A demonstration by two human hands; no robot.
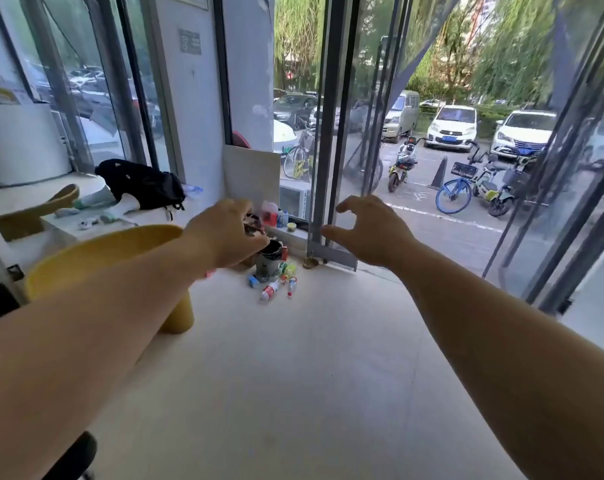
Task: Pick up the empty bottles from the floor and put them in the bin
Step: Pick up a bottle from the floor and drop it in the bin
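Observation:
A small grey bin (271,261) with a dark liner stands on the pale floor by the window ledge, far ahead of me. Several empty plastic bottles lie around its base: a clear one with a red label (269,292), a smaller clear one with a red cap (291,286), a green one (289,270) and a blue-capped piece (253,281). My left hand (226,233) is stretched out in front of the bin, fingers curled, holding nothing that I can see. My right hand (366,230) is raised to the right of it, fingers spread and empty.
A yellow stool (103,258) stands at my left under my forearm. A black bag (144,183) lies on a white counter behind it. Small containers (271,214) sit on the window ledge. Glass doors (331,133) stand to the right, with a parking lot beyond.

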